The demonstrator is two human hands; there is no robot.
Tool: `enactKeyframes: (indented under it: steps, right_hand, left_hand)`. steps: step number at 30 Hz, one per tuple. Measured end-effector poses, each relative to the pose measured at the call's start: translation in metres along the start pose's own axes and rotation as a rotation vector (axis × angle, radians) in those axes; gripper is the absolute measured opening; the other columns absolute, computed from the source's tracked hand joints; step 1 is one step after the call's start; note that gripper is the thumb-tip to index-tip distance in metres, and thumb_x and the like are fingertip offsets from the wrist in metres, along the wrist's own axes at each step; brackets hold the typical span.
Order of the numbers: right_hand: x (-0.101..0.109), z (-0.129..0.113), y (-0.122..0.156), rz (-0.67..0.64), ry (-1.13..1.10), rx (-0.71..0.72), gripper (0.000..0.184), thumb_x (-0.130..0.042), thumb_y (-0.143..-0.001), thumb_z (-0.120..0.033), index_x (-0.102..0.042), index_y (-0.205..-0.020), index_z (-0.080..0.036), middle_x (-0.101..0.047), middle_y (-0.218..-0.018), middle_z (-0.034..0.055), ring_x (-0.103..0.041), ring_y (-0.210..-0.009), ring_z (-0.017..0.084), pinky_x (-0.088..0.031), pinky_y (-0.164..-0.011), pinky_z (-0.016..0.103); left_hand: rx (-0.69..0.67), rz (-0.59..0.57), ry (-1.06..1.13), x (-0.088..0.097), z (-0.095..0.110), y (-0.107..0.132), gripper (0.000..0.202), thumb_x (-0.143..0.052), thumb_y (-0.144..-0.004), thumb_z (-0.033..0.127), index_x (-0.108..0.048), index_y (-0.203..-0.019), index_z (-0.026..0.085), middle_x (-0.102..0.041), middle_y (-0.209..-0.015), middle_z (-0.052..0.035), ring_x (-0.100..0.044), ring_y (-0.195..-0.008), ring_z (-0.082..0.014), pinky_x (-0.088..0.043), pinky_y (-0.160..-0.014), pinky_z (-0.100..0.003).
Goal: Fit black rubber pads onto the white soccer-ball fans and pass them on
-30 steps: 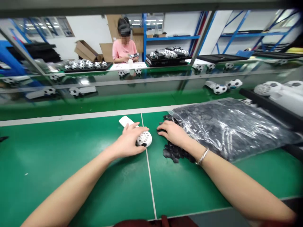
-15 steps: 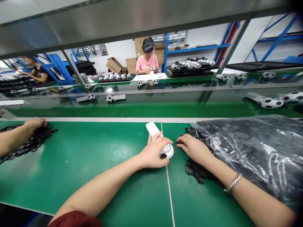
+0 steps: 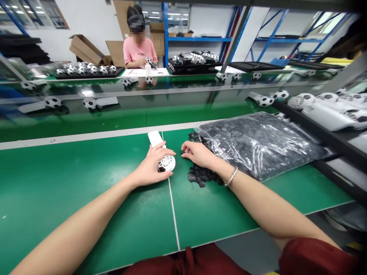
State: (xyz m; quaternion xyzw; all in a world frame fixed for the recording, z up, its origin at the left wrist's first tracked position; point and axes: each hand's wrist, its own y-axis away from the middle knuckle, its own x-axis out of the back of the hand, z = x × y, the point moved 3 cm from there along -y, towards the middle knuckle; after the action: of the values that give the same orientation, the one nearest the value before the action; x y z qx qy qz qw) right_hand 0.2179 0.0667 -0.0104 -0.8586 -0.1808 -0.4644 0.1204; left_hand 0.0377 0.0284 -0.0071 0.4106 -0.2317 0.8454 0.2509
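My left hand (image 3: 151, 164) is closed around a white soccer-ball-shaped piece with a flat handle (image 3: 155, 138). Its rounded head (image 3: 167, 163) shows white lattice with open cells and a black patch near my fingers. The piece rests on the green table. Just to the right, my right hand (image 3: 196, 153) is pinched, and a dark bit shows at the fingertips, seemingly a small black piece. Loose black pieces (image 3: 200, 175) lie under and around that hand, beside a clear plastic bag (image 3: 258, 143) full of more of them.
Soccer-ball pieces with handles (image 3: 90, 103) lie on the belt (image 3: 126, 114) beyond the table. A black tray (image 3: 318, 118) of white ball pieces stands at the right. Across the line, a person in pink (image 3: 140, 51) works near trays of balls (image 3: 83, 70).
My view has turned right and lower, bringing the tray at the right into sight; the other arm at far left has left the frame. My hands keep nearly the same pose.
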Motion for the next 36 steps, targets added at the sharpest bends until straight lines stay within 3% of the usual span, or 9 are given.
enactKeyframes:
  steps: [4, 9, 18, 23, 32, 34, 36]
  right_hand:
    - [0.006, -0.016, 0.006, 0.022, -0.145, 0.173, 0.010, -0.059, -0.079, -0.017, -0.064, -0.087, -0.017, -0.062, -0.078, 0.0005, -0.056, -0.071, 0.010, -0.044, -0.070, 0.025]
    - [0.010, -0.034, 0.016, 0.013, -0.266, 0.387, 0.014, -0.056, -0.081, -0.016, -0.067, -0.088, -0.021, -0.062, -0.081, 0.0015, -0.057, -0.081, 0.012, -0.045, -0.079, 0.029]
    - [-0.004, -0.042, 0.018, -0.001, -0.263, 0.500, 0.006, -0.058, -0.080, -0.017, -0.063, -0.079, -0.019, -0.065, -0.080, 0.0019, -0.058, -0.080, 0.013, -0.046, -0.077, 0.030]
    - [-0.008, -0.038, 0.014, 0.040, -0.352, 0.477, 0.001, -0.060, -0.078, -0.018, -0.060, -0.077, -0.018, -0.061, -0.076, 0.0015, -0.055, -0.076, 0.013, -0.045, -0.073, 0.028]
    - [-0.015, -0.031, 0.006, 0.027, -0.442, 0.323, 0.015, -0.067, -0.071, -0.024, -0.053, -0.070, -0.017, -0.052, -0.072, -0.0023, -0.049, -0.067, 0.010, -0.042, -0.066, 0.024]
    - [-0.011, -0.027, 0.002, 0.028, -0.461, 0.267, 0.018, -0.066, -0.072, -0.029, -0.053, -0.069, -0.017, -0.053, -0.069, -0.0026, -0.048, -0.064, 0.009, -0.041, -0.062, 0.023]
    - [0.000, -0.017, -0.001, 0.123, -0.472, 0.177, 0.020, -0.062, -0.074, -0.034, -0.054, -0.069, -0.016, -0.054, -0.065, -0.0028, -0.048, -0.060, 0.009, -0.040, -0.059, 0.022]
  left_hand:
    - [-0.014, -0.045, 0.015, 0.006, -0.002, -0.001, 0.055, -0.061, -0.068, 0.026, -0.042, -0.120, 0.021, -0.045, -0.131, -0.0101, -0.015, -0.135, -0.0275, -0.016, -0.108, -0.052]
    - [-0.029, -0.081, 0.020, 0.011, -0.003, 0.000, 0.054, -0.060, -0.067, 0.024, -0.044, -0.118, 0.022, -0.047, -0.129, -0.0073, -0.017, -0.135, -0.0270, -0.018, -0.109, -0.049]
    - [-0.002, -0.030, 0.067, 0.009, 0.000, -0.003, 0.045, -0.062, -0.069, 0.030, -0.049, -0.111, 0.021, -0.051, -0.124, -0.0069, -0.019, -0.134, -0.0268, -0.024, -0.108, -0.047]
    - [0.055, 0.023, 0.081, 0.007, 0.004, -0.005, 0.039, -0.062, -0.070, 0.030, -0.051, -0.107, 0.020, -0.055, -0.119, -0.0066, -0.022, -0.133, -0.0256, -0.025, -0.108, -0.044]
    - [0.106, 0.108, 0.082, 0.001, 0.003, -0.003, 0.038, -0.058, -0.067, 0.024, -0.049, -0.104, 0.020, -0.053, -0.119, -0.0069, -0.026, -0.131, -0.0256, -0.028, -0.106, -0.045]
    - [0.110, 0.098, 0.085, 0.002, 0.003, -0.003, 0.039, -0.058, -0.067, 0.025, -0.048, -0.105, 0.020, -0.051, -0.122, -0.0074, -0.026, -0.131, -0.0255, -0.028, -0.106, -0.045]
    - [0.088, 0.072, 0.082, 0.002, 0.001, -0.003, 0.043, -0.059, -0.067, 0.025, -0.047, -0.108, 0.020, -0.047, -0.126, -0.0084, -0.027, -0.131, -0.0256, -0.027, -0.106, -0.045]
